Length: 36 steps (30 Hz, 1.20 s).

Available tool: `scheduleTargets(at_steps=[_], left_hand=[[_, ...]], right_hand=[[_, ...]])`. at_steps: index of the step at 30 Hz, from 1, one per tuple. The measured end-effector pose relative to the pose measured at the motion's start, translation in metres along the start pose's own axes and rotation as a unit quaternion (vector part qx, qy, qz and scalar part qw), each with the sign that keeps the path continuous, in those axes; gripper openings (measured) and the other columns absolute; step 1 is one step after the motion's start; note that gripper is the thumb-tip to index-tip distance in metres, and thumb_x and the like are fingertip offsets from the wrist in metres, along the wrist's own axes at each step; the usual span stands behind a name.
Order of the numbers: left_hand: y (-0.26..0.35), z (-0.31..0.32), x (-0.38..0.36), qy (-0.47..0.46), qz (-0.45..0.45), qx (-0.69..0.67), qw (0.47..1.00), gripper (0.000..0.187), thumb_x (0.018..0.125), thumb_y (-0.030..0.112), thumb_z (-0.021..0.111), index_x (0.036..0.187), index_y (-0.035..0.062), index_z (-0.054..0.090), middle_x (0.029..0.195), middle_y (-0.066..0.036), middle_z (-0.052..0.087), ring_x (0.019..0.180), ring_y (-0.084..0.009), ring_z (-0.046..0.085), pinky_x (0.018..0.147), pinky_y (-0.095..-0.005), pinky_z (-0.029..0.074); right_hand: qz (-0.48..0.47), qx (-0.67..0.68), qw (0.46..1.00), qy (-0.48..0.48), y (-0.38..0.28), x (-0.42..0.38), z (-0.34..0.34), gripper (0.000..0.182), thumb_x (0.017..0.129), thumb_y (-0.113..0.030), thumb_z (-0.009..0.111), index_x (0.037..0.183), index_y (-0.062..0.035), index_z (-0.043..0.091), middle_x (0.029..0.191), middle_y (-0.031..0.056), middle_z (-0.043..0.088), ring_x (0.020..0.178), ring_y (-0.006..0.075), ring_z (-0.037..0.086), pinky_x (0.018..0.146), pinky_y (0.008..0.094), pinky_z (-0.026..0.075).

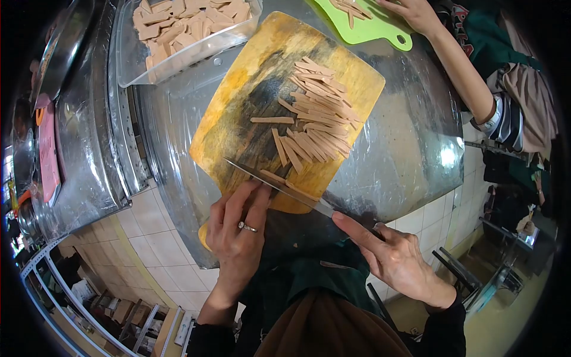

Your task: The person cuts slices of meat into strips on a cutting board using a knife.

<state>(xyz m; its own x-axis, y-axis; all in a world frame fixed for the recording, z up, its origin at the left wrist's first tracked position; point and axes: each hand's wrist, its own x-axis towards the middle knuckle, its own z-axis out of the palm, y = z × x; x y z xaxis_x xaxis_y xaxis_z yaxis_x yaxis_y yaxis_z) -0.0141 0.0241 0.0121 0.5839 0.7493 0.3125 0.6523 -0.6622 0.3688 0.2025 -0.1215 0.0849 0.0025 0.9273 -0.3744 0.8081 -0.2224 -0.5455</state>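
My right hand (392, 256) is closed around the handle of a long kitchen knife (279, 186), index finger stretched along it. The blade slants across the near part of a worn yellow wooden cutting board (229, 98), its tip toward the left. My left hand (238, 223), with a ring on one finger, is closed, fingertips bent down beside the blade; what lies under them is hidden. Just beyond the blade show light brown pieces (272, 176). A pile of thin light brown strips (324, 113) lies on the board's right half, and a single strip (272, 120) is apart to the left.
A clear plastic tub (196, 50) of flat light brown pieces stands at the back left. At the back right, another person's hand (410, 12) is over a green cutting board (372, 33) with strips. Plastic film covers the metal table (404, 149). A metal shelf rack (71, 297) stands lower left.
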Motion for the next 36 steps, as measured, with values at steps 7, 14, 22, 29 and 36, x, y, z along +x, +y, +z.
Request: scheduleTargets(at_steps=[7, 14, 22, 29, 36], left_hand=[[0.004, -0.004, 0.000, -0.023, -0.025, -0.017, 0.999, 0.029, 0.082, 0.002, 0.080, 0.109, 0.0101, 0.079, 0.117, -0.004, 0.073, 0.101, -0.0275, 0.067, 0.084, -0.0375, 0.056], [0.002, -0.003, 0.003, -0.003, -0.011, -0.011, 1.000, 0.041, 0.076, 0.004, 0.084, 0.115, 0.0143, 0.078, 0.117, 0.002, 0.072, 0.095, -0.0219, 0.067, 0.083, -0.0331, 0.057], [0.002, -0.003, 0.004, 0.003, -0.020, -0.040, 0.999, 0.035, 0.081, 0.003, 0.082, 0.115, 0.0116, 0.078, 0.117, 0.000, 0.073, 0.097, -0.0223, 0.069, 0.083, -0.0325, 0.056], [-0.009, -0.015, 0.028, 0.015, -0.084, -0.173, 0.981, 0.017, 0.088, 0.001, 0.076, 0.104, 0.0048, 0.076, 0.109, -0.009, 0.073, 0.098, -0.0283, 0.070, 0.086, -0.0360, 0.055], [-0.040, -0.024, 0.106, -0.093, 0.063, -0.138, 0.984, 0.013, 0.092, 0.011, 0.074, 0.103, 0.0056, 0.076, 0.113, -0.008, 0.070, 0.106, -0.0266, 0.064, 0.092, -0.0387, 0.050]], right_hand=[[-0.012, 0.031, 0.999, -0.006, 0.000, 0.014, 0.007, 0.087, 0.091, -0.003, 0.068, 0.163, -0.0350, 0.032, 0.068, 0.0138, 0.054, 0.046, 0.0300, 0.059, 0.041, 0.0415, 0.050], [-0.036, 0.119, 0.992, 0.029, 0.007, 0.043, 0.011, 0.072, 0.095, -0.003, 0.066, 0.160, -0.0253, 0.042, 0.072, 0.0204, 0.066, 0.055, 0.0334, 0.067, 0.053, 0.0445, 0.056], [0.001, 0.211, 0.974, 0.076, 0.013, 0.030, -0.003, 0.056, 0.098, -0.003, 0.063, 0.151, -0.0158, 0.054, 0.119, 0.0206, 0.072, 0.081, 0.0365, 0.076, 0.068, 0.0432, 0.061], [-0.025, 0.165, 0.970, 0.177, 0.021, 0.010, -0.007, 0.055, 0.098, -0.004, 0.064, 0.151, -0.0209, 0.056, 0.118, 0.0146, 0.074, 0.084, 0.0320, 0.075, 0.076, 0.0382, 0.059], [0.033, 0.110, 0.991, 0.066, 0.008, -0.031, -0.011, 0.047, 0.092, -0.005, 0.071, 0.138, -0.0156, 0.069, 0.084, 0.0143, 0.071, 0.061, 0.0297, 0.063, 0.063, 0.0395, 0.053]])
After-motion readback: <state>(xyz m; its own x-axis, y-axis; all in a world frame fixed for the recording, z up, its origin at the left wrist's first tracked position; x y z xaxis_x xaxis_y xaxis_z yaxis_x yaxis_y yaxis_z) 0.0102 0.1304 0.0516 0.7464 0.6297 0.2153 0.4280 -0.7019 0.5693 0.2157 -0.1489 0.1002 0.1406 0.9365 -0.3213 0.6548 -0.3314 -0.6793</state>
